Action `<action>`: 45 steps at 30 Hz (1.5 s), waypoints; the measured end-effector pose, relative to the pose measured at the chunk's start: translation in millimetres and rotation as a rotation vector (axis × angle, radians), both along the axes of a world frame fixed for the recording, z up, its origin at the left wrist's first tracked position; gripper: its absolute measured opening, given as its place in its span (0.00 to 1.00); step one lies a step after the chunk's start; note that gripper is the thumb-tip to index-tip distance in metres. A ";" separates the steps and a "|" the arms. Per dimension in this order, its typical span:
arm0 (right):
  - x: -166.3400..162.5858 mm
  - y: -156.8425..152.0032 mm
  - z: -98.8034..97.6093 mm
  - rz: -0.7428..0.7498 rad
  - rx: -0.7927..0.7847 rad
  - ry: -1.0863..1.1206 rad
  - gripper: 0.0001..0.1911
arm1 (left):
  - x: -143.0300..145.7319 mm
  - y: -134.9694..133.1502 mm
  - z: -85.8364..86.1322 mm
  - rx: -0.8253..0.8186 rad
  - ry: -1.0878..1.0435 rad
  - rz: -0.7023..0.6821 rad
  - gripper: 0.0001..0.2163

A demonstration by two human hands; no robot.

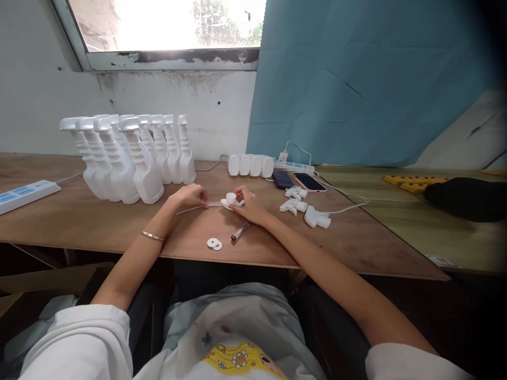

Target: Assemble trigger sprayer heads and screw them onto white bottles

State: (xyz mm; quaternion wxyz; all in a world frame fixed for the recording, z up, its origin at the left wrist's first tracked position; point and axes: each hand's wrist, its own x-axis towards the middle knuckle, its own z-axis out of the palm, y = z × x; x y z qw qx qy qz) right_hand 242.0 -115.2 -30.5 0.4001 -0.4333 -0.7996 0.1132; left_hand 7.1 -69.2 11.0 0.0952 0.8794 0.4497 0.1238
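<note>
My right hand point(251, 207) is closed around a white spray trigger head point(230, 199), just above the wooden table. In my left hand point(187, 196), the fingers pinch thin, pale dip tubes point(214, 203), which run across toward the trigger head. Whether the tubes' far ends sit inside the head or only touch it I cannot tell. Beneath my right hand lies a screwdriver with a clear handle point(240, 231). Two white ring-shaped washers point(214, 243) overlap near the table's front edge.
Several white spray bottles point(144, 177) stand at the left. More trigger heads point(316, 217) lie to the right, near a phone point(310, 182). White containers point(250, 165) line the back. Power strips point(28, 194) with cables sit on the wooden table point(190, 236).
</note>
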 end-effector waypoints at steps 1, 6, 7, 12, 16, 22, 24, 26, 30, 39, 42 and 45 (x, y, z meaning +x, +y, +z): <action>0.2 -0.1 0.2 0.004 -0.002 0.002 0.18 | -2.2 1.2 -0.1 -0.034 0.038 0.018 0.12; 1.5 -0.9 0.5 0.014 0.005 -0.003 0.18 | 0.9 1.0 -0.8 0.006 0.036 0.086 0.05; 1.5 -1.3 0.7 0.019 0.006 -0.006 0.18 | 2.0 0.8 -0.8 0.033 0.032 0.105 0.04; -0.4 -5.5 2.7 0.058 -0.010 -0.026 0.18 | 4.8 2.1 -0.8 0.177 -0.064 0.177 0.04; -1.5 -7.2 3.7 0.084 -0.015 -0.025 0.19 | 10.4 2.3 1.0 0.225 -0.485 0.145 0.08; -0.9 -7.0 4.1 0.113 -0.009 -0.045 0.21 | 25.2 -5.5 6.5 -0.136 -1.109 0.008 0.22; -1.1 -7.5 4.9 0.123 0.002 -0.051 0.19 | 29.9 -10.5 6.6 -0.193 -1.172 -0.050 0.22; -1.5 -8.1 6.0 0.131 0.013 -0.058 0.17 | 34.2 -15.0 5.4 -0.217 -1.203 -0.094 0.21; -1.7 -8.4 6.5 0.137 0.025 -0.071 0.16 | 41.3 -20.0 1.3 -0.196 -1.217 -0.127 0.21; 0.0 -6.5 4.4 0.141 0.038 -0.077 0.17 | 49.0 -23.7 2.2 -0.096 -1.338 -0.209 0.19; -0.2 -7.3 5.1 0.138 0.025 -0.071 0.17 | 50.5 -26.2 3.1 -0.098 -1.325 -0.213 0.18; -0.2 -7.3 4.9 0.137 0.016 -0.064 0.17 | 51.9 -27.7 3.3 -0.095 -1.314 -0.211 0.18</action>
